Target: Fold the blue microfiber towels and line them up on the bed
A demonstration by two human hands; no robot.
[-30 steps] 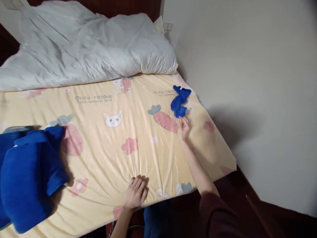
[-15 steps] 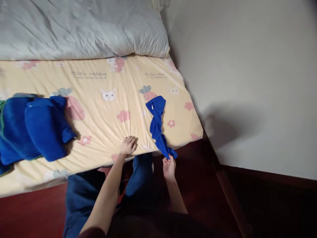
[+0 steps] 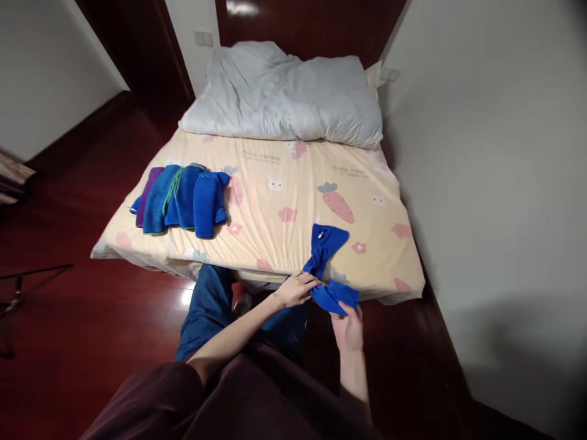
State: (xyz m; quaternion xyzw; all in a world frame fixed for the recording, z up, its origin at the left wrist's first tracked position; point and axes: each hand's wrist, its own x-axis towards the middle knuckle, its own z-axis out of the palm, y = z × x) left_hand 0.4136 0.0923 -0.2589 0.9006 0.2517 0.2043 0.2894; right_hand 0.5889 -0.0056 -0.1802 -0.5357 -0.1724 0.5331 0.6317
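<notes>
A twisted blue towel [image 3: 327, 242] with a small white tag lies near the bed's front edge. Its far end fans out flat on the yellow sheet, while the near part hangs over the edge. My left hand [image 3: 297, 289] is at the towel's narrow middle, fingers closed over the cloth. Pinched between the thumb and fingers of my right hand [image 3: 348, 324] is the near end, just off the edge; some of those fingers are hidden under the fabric.
Folded blue and purple towels [image 3: 183, 198] lie in a row on the left of the bed [image 3: 293, 244]. A grey quilt [image 3: 293, 98] is heaped at the back. A wall [image 3: 495, 183] stands on the right, and a dark metal stand [image 3: 18, 287] at far left.
My left hand has moved from the sheet rightward onto the towel. My right hand has spread the near end wider. The view has tipped up, showing the whole bed.
</notes>
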